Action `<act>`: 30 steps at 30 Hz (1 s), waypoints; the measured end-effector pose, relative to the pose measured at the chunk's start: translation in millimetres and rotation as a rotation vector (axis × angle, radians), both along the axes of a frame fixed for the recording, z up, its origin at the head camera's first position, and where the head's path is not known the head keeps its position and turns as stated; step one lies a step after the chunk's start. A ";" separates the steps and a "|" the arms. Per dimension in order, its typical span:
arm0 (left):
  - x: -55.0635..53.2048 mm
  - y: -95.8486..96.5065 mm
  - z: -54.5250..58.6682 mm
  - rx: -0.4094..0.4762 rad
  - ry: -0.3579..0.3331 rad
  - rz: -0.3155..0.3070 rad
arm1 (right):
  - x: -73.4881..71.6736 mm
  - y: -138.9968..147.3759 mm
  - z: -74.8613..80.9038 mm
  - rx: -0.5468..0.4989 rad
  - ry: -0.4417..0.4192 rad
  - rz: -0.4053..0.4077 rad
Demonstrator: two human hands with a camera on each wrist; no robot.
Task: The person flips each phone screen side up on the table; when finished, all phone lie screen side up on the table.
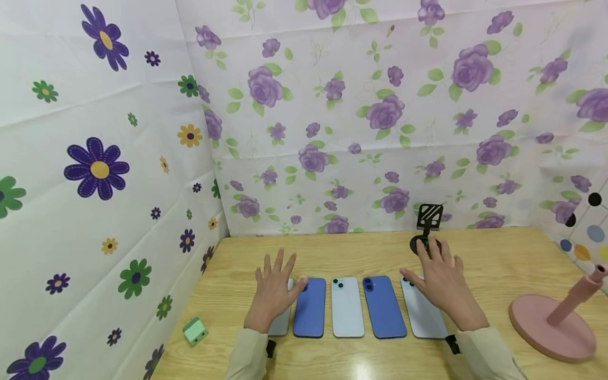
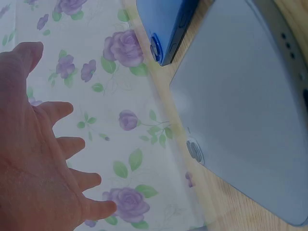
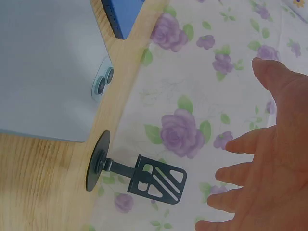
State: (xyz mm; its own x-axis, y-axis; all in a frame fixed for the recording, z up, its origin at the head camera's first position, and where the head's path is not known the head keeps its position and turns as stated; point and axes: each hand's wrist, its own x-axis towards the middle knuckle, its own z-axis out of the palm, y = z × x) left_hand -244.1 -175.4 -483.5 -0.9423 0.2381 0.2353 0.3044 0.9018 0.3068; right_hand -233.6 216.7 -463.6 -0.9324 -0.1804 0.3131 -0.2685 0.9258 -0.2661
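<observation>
Five would exceed a small count, so several smartphones lie back-up in a row on the wooden table. My left hand (image 1: 273, 293), fingers spread, hovers over a pale phone (image 2: 236, 106) at the row's left end. Beside that phone lies a blue phone (image 1: 310, 311). A pale mint phone (image 1: 348, 311) lies mid-row, followed by another blue phone (image 1: 386, 311). Over the silvery-blue phone (image 3: 48, 72) at the right end hangs my right hand (image 1: 444, 285), its fingers also spread. Both palms hold nothing in the wrist views.
A black folding phone stand (image 1: 429, 217) stands at the back, beyond my right hand. To the right is a pink round-based stand (image 1: 553, 327). A small green-and-white block (image 1: 195, 331) sits at the left. Flowered cloth (image 1: 332, 132) hangs behind the wooden table (image 1: 380, 359).
</observation>
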 end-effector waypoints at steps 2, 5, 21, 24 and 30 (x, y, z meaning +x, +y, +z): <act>1.0 -1.0 0.0 -0.001 0.000 -0.002 | -0.5 -1.1 0.2 -0.001 -0.003 0.006; 2.5 -2.6 0.1 0.000 -0.002 -0.005 | -1.6 -3.1 0.4 -0.007 0.004 0.015; 4.0 -8.9 8.8 0.168 -0.090 -0.071 | -4.6 -26.3 6.0 -0.338 -0.121 0.154; 4.9 -13.1 11.9 0.220 -0.106 -0.073 | -5.4 -34.4 9.6 -0.349 -0.127 0.171; 11.7 -26.3 16.5 0.328 -0.141 -0.079 | -10.0 -55.6 18.5 -0.367 -0.132 0.219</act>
State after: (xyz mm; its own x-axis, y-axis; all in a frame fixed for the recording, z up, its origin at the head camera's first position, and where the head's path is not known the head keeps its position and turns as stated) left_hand -232.4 -201.7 -467.0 -0.9528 0.2447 0.1797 0.3029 0.7242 0.6195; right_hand -243.6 161.1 -445.1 -0.9208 -0.2776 0.2739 -0.3895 0.6886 -0.6117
